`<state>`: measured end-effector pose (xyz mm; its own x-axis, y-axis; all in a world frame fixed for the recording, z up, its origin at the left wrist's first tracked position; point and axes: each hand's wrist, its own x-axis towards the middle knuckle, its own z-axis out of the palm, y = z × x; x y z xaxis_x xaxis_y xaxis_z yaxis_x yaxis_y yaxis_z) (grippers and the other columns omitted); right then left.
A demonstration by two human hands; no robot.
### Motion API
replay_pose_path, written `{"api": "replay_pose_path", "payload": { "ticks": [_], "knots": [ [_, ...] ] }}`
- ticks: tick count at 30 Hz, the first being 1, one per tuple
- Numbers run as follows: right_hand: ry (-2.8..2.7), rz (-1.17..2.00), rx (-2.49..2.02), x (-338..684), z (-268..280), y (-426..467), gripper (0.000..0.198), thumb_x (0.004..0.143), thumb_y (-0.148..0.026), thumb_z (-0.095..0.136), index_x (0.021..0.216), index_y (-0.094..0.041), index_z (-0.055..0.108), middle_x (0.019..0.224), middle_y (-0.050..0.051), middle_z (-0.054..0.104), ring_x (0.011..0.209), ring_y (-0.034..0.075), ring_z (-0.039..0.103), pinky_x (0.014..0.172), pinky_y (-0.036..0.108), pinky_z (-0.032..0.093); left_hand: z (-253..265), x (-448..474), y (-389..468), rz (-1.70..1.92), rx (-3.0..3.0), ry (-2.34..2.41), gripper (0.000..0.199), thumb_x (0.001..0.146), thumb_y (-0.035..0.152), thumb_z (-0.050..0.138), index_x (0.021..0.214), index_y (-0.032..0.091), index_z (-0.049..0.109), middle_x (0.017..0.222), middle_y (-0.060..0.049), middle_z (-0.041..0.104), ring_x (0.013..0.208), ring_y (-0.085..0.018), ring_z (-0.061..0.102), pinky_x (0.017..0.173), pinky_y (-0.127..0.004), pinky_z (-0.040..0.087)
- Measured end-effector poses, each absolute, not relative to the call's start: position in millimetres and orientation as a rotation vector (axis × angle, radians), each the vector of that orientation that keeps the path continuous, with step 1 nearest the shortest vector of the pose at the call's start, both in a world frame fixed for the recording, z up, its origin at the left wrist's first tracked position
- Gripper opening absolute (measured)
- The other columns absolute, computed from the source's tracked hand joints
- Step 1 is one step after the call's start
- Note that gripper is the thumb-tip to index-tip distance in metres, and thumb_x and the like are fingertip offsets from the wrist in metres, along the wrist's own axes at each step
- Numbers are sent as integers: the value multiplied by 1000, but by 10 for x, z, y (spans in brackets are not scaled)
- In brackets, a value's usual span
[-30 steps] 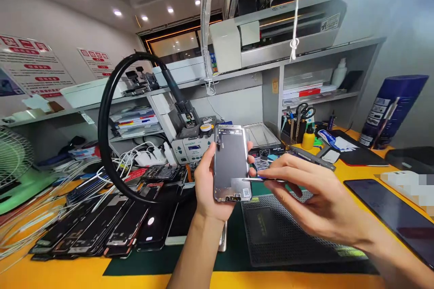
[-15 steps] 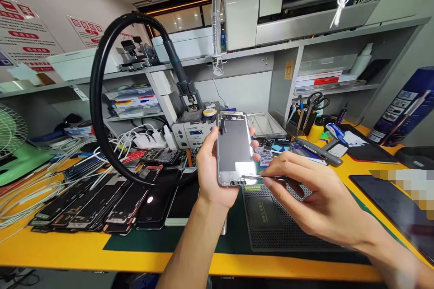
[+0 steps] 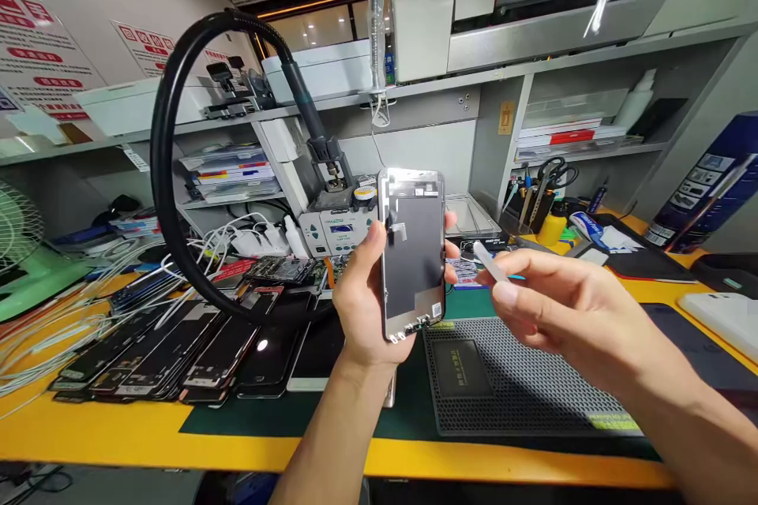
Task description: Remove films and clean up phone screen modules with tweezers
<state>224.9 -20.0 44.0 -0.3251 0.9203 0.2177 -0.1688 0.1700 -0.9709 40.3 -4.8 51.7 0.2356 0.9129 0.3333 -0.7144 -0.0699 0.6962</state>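
My left hand (image 3: 359, 296) is closed around a phone screen assembly (image 3: 415, 252), thumb on the left edge and fingertips showing at the right. The assembly stands tilted toward me, its dark back facing me, with a ribbon cable near the top and small connectors along the bottom edge. To its right, my right hand (image 3: 557, 306) pinches a small flat light-grey strip (image 3: 489, 261) between thumb and fingers, apart from the screen. What exactly the strip is, I cannot make out. Below the right hand lies a black perforated mat (image 3: 503, 387).
Several phone screens (image 3: 159, 351) lie in a row at the left, beside tangled white cables (image 3: 136, 284). A black looped hose (image 3: 163, 173) arches over them. Behind stand a grey control station (image 3: 337, 230) and a yellow bottle (image 3: 552, 227). A white phone (image 3: 722, 319) lies far right.
My right hand has moved away from the screen's lower edge; the thin metal tool seen there no longer shows, and a light-grey strip is in the fingers. The screen has turned slightly in my left hand.
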Motion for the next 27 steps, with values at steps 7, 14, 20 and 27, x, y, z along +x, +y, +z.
{"api": "replay_pose_path", "payload": {
  "ticks": [7,14,20,27],
  "knots": [
    [-1314,1151,-800,2235,328,-161,22,90,-41,71,98,-21,75,91,6,67,78,16,60,66,25,54,478,396,-89,1424,1104,174,46,88,52,61,113,14,72,123,-15,68,92,-24,67,77,-33,56],
    [-1241,1025,-733,2154,296,-271,11,91,-38,70,96,-28,71,80,0,64,57,13,62,40,20,55,444,385,-122,1454,1227,155,51,83,51,69,119,15,66,125,-17,66,93,-25,65,85,-38,54],
    [-1142,793,-666,2045,300,-329,5,86,-31,76,91,-29,74,90,1,67,68,14,68,58,21,65,430,374,-131,1380,1303,178,56,83,52,70,126,17,62,128,-17,65,100,-28,64,90,-40,52],
    [-1159,880,-682,2036,278,-269,5,89,-32,74,92,-29,72,83,-1,72,65,15,72,63,26,65,424,399,-170,1308,1317,149,56,82,52,70,128,21,62,129,-16,65,108,-35,64,93,-48,52]
  ]
}}
